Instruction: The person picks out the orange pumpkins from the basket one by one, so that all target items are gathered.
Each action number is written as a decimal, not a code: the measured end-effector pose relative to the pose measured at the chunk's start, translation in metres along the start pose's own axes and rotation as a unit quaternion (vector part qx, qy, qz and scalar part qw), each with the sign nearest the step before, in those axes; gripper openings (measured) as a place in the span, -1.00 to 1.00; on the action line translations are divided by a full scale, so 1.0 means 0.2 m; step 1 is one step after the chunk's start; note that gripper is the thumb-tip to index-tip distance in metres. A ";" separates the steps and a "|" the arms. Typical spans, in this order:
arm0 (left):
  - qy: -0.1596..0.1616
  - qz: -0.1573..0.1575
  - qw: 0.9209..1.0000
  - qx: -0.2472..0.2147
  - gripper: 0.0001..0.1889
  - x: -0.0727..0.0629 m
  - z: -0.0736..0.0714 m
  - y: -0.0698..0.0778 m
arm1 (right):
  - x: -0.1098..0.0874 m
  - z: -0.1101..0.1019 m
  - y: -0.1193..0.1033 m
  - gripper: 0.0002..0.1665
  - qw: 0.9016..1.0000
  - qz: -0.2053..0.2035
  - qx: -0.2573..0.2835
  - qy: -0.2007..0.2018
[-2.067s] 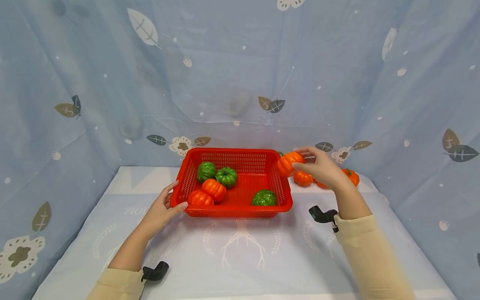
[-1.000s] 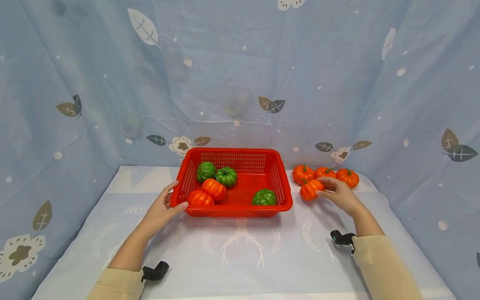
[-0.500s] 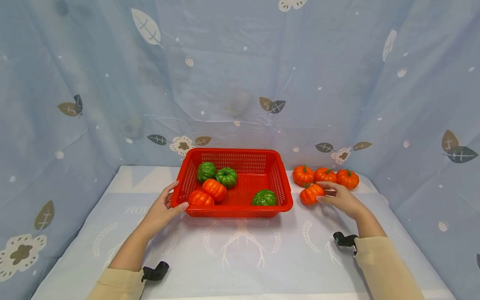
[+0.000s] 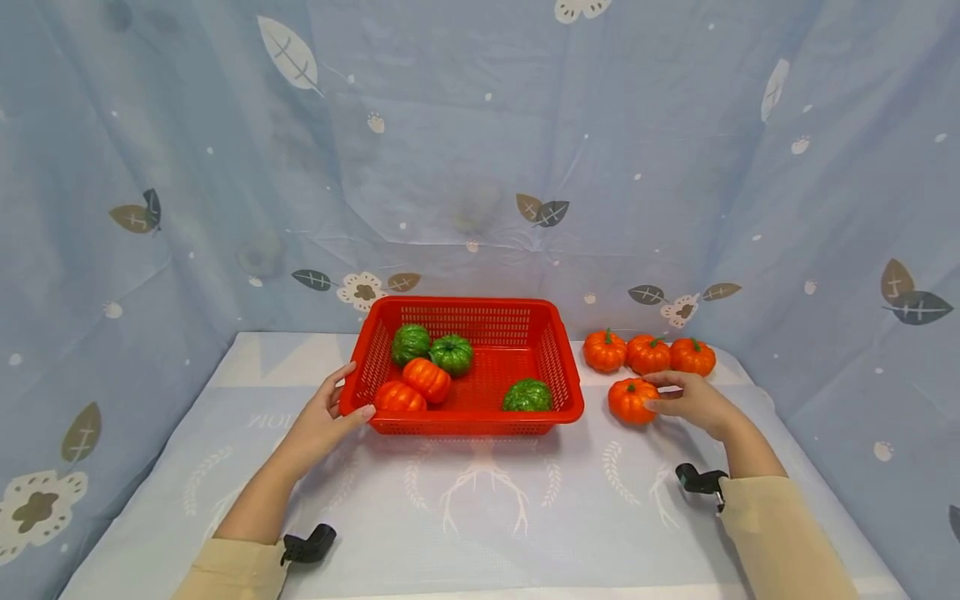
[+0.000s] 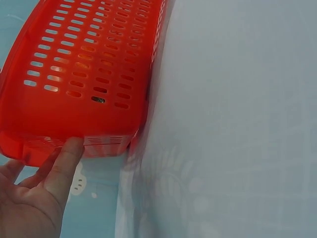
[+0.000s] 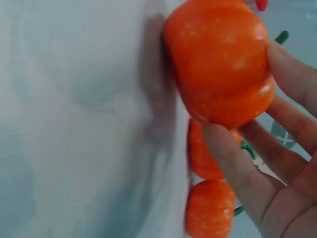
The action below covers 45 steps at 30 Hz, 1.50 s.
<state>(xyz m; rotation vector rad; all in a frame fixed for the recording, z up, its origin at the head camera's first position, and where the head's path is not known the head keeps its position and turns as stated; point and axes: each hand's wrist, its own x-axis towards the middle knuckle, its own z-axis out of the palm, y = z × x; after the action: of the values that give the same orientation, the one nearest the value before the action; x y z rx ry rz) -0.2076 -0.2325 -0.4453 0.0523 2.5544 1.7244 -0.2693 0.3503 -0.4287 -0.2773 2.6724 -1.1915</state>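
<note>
My left hand (image 4: 321,421) holds the left end of a red perforated plastic basket (image 4: 467,418), thumb at its near left corner and fingers along the side rim. Inside it lie several small pumpkins: green ones (image 4: 452,355) at the left and right, and orange ones (image 4: 427,380) at the left. To the right of the basket my right hand (image 4: 693,403) has thumb and fingers around an orange pumpkin (image 4: 630,400), its stem up, at the table top. In the right wrist view thumb and fingertips touch that pumpkin (image 6: 220,59).
A row of orange pumpkins (image 4: 648,354) stands on the table behind the right hand, close to the curtain. Patterned blue curtain (image 4: 465,167) encloses the back and sides. A pale printed cloth (image 4: 480,517) covers the table.
My right hand has carried the orange pumpkin from the basket's right rim down to the table, before the row, then slightly nearer and to the right. The left hand and basket have stayed put.
</note>
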 end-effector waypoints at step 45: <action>-0.011 0.013 0.999 -0.028 -0.03 -0.01 -0.02 0.02 | 0.05 0.02 0.02 -0.38 0.999 -0.015 0.023 0.047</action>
<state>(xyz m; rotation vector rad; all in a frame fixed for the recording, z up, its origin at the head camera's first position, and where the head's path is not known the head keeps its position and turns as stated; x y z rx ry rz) -0.2058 -0.2345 -0.4412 0.1034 2.5000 1.7918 -0.2784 0.3469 -0.4357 -0.2609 2.7251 -1.3038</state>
